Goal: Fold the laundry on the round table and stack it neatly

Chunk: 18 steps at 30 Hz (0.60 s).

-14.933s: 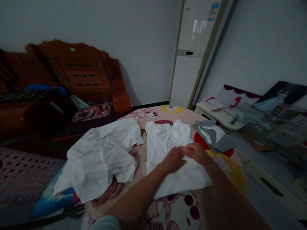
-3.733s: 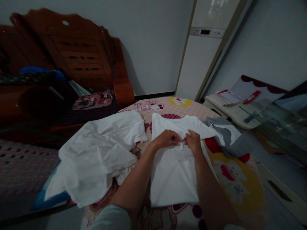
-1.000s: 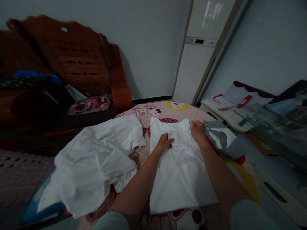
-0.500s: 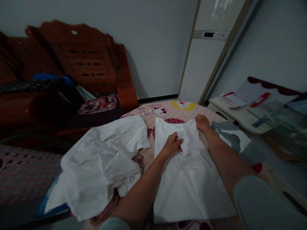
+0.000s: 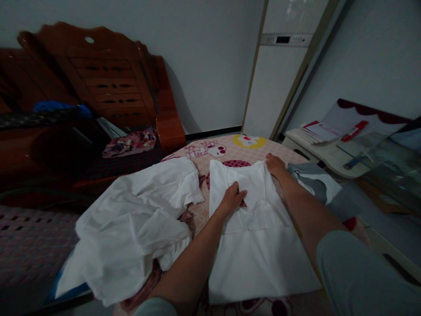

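Observation:
A white T-shirt lies partly folded on a round table, its neckline at the far end. My left hand rests on the upper middle of the shirt, thumb and fingers apart. At the shirt's far right corner, my right hand pinches the edge of the cloth. Left of the shirt is a heap of white clothing, rumpled and hanging over the table's near left side. Reddish-brown fabric shows from under the heap.
A patterned pink tablecloth covers the table. Grey and white clothing lies to the right. Beyond are a wooden bench, a tall white cabinet-like unit and a side stand with papers.
The whole view has shifted slightly. My left hand stays on the shirt, and a lump of cloth beside it looks flatter now. My right hand keeps its grip on the corner.

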{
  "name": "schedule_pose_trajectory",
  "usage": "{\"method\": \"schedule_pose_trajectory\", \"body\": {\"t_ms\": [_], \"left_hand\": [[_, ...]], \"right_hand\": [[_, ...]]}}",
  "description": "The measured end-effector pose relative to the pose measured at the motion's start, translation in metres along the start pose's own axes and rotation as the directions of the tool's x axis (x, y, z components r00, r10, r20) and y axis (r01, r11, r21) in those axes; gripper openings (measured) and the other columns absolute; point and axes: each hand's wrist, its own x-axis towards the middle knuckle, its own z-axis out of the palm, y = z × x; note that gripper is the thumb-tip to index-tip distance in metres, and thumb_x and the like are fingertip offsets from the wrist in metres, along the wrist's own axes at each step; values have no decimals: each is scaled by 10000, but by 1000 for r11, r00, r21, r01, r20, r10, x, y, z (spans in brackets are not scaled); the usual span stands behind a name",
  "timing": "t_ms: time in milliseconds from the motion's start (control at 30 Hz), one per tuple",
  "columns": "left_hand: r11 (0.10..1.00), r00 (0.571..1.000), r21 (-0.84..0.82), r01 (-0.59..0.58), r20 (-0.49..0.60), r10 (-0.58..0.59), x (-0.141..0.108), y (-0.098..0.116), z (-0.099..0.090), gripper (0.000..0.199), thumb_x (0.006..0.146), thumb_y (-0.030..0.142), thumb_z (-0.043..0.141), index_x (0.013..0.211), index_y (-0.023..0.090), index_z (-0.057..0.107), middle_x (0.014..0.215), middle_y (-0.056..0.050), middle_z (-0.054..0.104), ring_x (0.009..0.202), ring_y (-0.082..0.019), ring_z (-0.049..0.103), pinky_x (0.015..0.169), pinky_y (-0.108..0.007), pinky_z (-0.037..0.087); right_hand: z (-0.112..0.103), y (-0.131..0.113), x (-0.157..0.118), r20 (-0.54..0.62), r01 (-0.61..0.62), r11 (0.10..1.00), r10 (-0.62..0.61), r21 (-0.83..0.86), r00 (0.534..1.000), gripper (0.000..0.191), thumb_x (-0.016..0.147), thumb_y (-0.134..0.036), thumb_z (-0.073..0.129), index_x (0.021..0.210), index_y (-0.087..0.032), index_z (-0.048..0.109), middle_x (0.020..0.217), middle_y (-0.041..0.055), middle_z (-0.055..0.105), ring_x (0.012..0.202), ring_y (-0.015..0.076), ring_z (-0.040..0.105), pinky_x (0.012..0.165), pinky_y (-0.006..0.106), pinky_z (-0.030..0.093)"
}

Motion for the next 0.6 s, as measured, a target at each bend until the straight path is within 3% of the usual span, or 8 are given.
{"method": "schedule_pose_trajectory", "body": {"t_ms": [133, 267, 333, 433, 600], "left_hand": [[1000, 1000, 31, -5, 12, 5, 2, 0, -2, 352, 728, 310, 774, 883, 160, 496, 709, 30, 576, 474, -91, 583, 428, -207, 494], [1000, 999, 17, -7, 33, 7, 6, -4, -3, 360, 720, 241, 769, 897, 166, 465, 715, 39, 578, 484, -85, 584, 444, -198, 497], [1000, 999, 2, -15, 32, 15, 7, -6, -3, 336, 730, 212, 745, 893, 170, 454, 689, 56, 560, 487, -79, 578, 445, -188, 499], [999, 999, -40, -36, 32, 38, 5, -6, -2, 314, 736, 192, 722, 905, 173, 457, 687, 60, 560, 509, -74, 577, 456, -177, 505], [996, 997, -81, -50, 47, 54, 0, 2, 0, 289, 743, 173, 690, 892, 176, 442, 749, 32, 582, 552, -88, 587, 480, -220, 541]], "right_hand": [[-28, 1, -42, -150, 7, 998, 2, 55, 989, 295, 894, -172, 438, 1041, -140, 691, 1041, 141, 718, 963, 229, 646, 816, 287, 444], [-41, 2, -120, -21, 145, 976, -144, 164, 989, 192, 845, -250, 559, 760, -164, 708, 770, 65, 727, 757, 190, 651, 688, 253, 440], [-37, 0, -156, 81, 213, 966, -227, 149, 971, 189, 825, -285, 616, 698, -173, 699, 732, 55, 717, 740, 182, 648, 675, 250, 427], [-23, -5, -191, 133, 233, 973, -231, 2, 964, 204, 834, -320, 633, 719, -165, 699, 783, 86, 723, 771, 194, 648, 697, 268, 412], [-3, -10, -205, 60, 210, 965, -203, -158, 977, 148, 863, -219, 554, 858, -149, 685, 854, 105, 712, 821, 197, 641, 693, 268, 378]]}}
